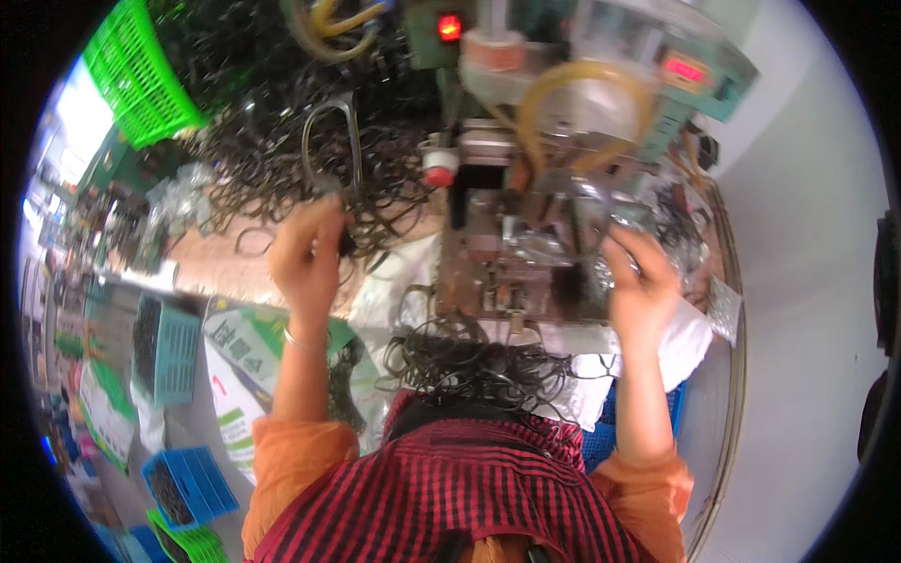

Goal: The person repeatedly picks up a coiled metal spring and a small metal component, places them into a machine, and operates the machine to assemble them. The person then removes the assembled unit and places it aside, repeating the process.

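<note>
My left hand (308, 253) is raised over the bench at the left, its fingers closed. A thin loop (358, 141), blurred by motion, rises from the fingertips and seems to be held there. To the right, my right hand (648, 272) pinches the edge of a clear, shiny piece (563, 225), also smeared, in front of the machine (483, 230). More dark loops (469, 366) lie heaped at the bench's near edge, against my checked apron (469, 469). A large pile of similar dark loops (272, 141) covers the back left.
A green basket (145, 75) stands at the far left. The machine carries a red button (438, 175), lit red displays (683, 70) and a yellowish hose (530, 113). Clear plastic bits (723, 310) lie at right, near a white wall (807, 281). Crates (174, 352) stand lower left.
</note>
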Motion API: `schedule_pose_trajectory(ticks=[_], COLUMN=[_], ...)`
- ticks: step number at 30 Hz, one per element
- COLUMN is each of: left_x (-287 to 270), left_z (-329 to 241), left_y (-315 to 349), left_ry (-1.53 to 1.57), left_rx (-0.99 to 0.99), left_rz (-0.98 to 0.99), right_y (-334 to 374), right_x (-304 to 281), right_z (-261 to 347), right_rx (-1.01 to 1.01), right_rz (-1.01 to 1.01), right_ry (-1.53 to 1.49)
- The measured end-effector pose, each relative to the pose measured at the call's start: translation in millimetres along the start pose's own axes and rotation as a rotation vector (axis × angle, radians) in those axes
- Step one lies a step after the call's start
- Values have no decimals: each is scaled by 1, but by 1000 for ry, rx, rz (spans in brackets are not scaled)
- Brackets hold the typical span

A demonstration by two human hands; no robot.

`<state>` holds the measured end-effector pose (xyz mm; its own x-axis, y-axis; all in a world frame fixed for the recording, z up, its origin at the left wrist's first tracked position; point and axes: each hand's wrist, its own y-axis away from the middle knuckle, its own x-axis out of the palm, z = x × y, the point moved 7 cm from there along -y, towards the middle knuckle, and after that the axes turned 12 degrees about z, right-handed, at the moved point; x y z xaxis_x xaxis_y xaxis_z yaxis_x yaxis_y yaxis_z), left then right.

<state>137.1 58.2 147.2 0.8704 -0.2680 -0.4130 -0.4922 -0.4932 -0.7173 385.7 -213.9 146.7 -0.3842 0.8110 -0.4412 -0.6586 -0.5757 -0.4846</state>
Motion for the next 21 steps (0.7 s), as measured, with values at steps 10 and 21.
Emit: schedule_pose_trajectory(ticks=[10,21], left_x=[62,43], left_z=[-115,-119], left_y=[-7,1], left_ry=[-59,-63], left_rx=[465,423], left_rz=[-5,107], right_y=[-13,-5], right_x=[66,34], right_z=[-27,-3], right_rx=[262,97], right_rz=[39,152], right_ry=[-812,-241])
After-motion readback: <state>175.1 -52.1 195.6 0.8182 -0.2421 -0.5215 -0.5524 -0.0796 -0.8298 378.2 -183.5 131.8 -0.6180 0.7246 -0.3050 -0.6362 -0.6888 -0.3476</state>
